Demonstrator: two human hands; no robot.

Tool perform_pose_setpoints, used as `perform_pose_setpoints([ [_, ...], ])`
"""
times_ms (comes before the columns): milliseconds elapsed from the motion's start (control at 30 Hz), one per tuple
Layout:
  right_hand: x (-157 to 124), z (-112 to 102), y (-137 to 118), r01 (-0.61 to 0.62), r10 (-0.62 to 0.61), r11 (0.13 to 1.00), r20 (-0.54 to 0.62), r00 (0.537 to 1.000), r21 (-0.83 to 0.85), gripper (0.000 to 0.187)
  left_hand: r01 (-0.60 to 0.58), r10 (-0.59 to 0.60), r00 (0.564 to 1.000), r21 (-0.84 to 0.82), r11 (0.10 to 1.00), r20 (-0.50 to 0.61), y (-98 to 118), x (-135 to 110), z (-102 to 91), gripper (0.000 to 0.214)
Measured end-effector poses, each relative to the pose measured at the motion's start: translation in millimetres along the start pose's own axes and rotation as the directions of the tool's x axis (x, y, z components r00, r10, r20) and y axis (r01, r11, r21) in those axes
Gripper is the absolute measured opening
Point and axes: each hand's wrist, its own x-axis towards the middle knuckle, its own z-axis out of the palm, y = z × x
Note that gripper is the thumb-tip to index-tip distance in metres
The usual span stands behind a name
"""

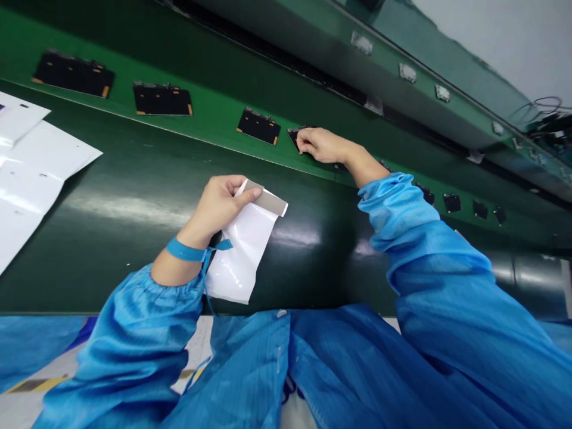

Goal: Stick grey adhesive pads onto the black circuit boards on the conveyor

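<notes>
A row of flat boards ran along the conveyor belt (pixel 214 128) behind the counter (pixel 134 196): one board (pixel 74 73) far left, a second (pixel 162 99) to its right, a third (pixel 259 126) further right. The right hand (pixel 322 145) rested on a fourth board (pixel 295 136) just right of that. More small boards (pixel 452 202) lay further right along the belt. The left hand (pixel 218 202) held a sheet (pixel 243 247) over the counter, nearer than the belt. Loose sheets (pixel 31 173) lay on the counter's left end.

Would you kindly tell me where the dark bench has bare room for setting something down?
Free: the dark bench between the white sheets and the left hand, also under the right hand. Crowded: the green belt, lined with black boards.
</notes>
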Motion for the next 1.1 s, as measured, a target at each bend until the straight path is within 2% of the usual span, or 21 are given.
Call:
perform_pose_setpoints([
  [133, -7, 5, -2, 0.011, -0.012, 1.000, -0.042, 0.999, -0.013, 0.004, -0.036, 0.036, 0.999, 0.056, 0.998, 0.000, -8, 1, -5.1, 0.023],
  [233, -13, 11, -3, -0.004, 0.003, 1.000, -0.100, 0.995, -0.016, 0.003, -0.156, 0.159, 0.987, 0.217, 0.964, 0.003, -8, 1, 3.6, 0.022],
  [300, -16, 13, -2, -0.008, 0.008, 1.000, -0.122, 0.992, -0.001, 0.002, -0.315, 0.309, 0.948, 0.380, 0.870, 0.079, -3, 3, 21.4, 0.021],
  [333, -17, 13, -1, -0.005, 0.006, 1.000, -0.127, 0.992, 0.013, 0.001, -0.405, 0.379, 0.913, 0.450, 0.796, 0.151, 1, 5, 33.4, 0.021],
  [433, -20, 14, 3, 0.006, 0.002, 0.998, -0.138, 0.990, 0.057, 0.002, -0.589, 0.458, 0.807, 0.569, 0.573, 0.373, 11, 17, 73.3, 0.021],
  [500, -22, 14, 6, 0.004, 0.010, 0.996, -0.147, 0.989, 0.094, 0.002, -0.602, 0.427, 0.796, 0.628, 0.493, 0.428, 14, 25, 94.7, 0.022],
  [600, -27, 18, 11, 0.008, 0.018, 0.988, -0.165, 0.986, 0.154, 0.004, -0.550, 0.382, 0.831, 0.697, 0.460, 0.404, 11, 33, 110.2, 0.022],
  [833, -37, 23, 23, 0.043, -0.007, 0.980, -0.187, 0.982, 0.192, 0.008, -0.509, 0.386, 0.855, 0.697, 0.505, 0.346, 4, 38, 110.2, 0.021],
  [1100, -52, 21, 23, -0.019, 0.062, 0.972, -0.180, 0.982, 0.236, 0.013, -0.543, 0.375, 0.837, 0.688, 0.480, 0.399, 12, 55, 129.4, 0.026],
])
